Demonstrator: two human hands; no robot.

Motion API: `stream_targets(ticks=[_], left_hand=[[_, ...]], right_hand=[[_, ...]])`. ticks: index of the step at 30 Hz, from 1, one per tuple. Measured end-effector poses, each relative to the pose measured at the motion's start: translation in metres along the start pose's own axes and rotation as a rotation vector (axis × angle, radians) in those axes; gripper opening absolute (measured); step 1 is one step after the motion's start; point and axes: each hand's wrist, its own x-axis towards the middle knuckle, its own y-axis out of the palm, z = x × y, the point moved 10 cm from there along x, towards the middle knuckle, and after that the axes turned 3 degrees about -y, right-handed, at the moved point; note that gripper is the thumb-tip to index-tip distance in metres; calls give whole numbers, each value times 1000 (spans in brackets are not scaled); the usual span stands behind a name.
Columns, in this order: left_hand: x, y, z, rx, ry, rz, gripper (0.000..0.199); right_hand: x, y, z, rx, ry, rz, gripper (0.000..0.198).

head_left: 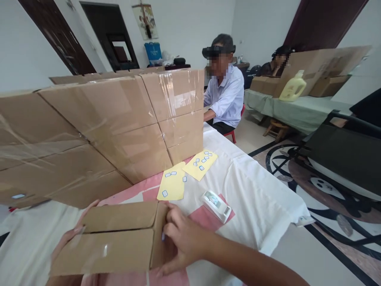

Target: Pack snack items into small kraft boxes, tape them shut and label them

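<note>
A brown cardboard box [119,246] is held between my two hands above the table's near edge, its two top flaps folded in with a narrow gap between them. My right hand [181,238] grips the box's right end with bent fingers. Along the left side, my left hand [67,240] supports the box, most of it hidden behind the cardboard. Beyond the box lie two yellow sheets, a nearer one [175,190] and a farther one [196,172], with small white blue-edged stickers on them. To the right rests a white handheld device [216,205] with a picture label.
A wall of taped cardboard boxes [125,115] stands along the table's far left side. Behind it a person [224,91] in a light shirt sits. A yellow jug [293,86] stands on another table at right, near a dark folding chair [342,155].
</note>
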Motion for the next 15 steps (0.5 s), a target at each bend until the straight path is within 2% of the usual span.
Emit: stream_targets(ticks=[3, 5, 7, 8, 9, 11, 15], left_hand=[[1, 59, -18, 23, 50, 115, 75], [-7, 101, -30, 39, 118, 221, 76], [-18, 134, -37, 37, 176, 327, 74], [-23, 143, -36, 29, 183, 361, 72], [-27, 147, -32, 16, 184, 377, 70], [-31, 140, -18, -13, 156, 363, 66], [-39, 100, 16, -48, 112, 284, 66]], right_hand=[[-14, -44, 3, 90, 132, -136, 76], [-27, -73, 9, 111, 207, -230, 72], [-41, -92, 19, 92, 255, -305, 68], [-48, -95, 23, 82, 280, -331, 66], [-54, -93, 26, 79, 311, -340, 65], [-66, -79, 28, 107, 379, -311, 64], [-80, -44, 28, 159, 460, -213, 53]])
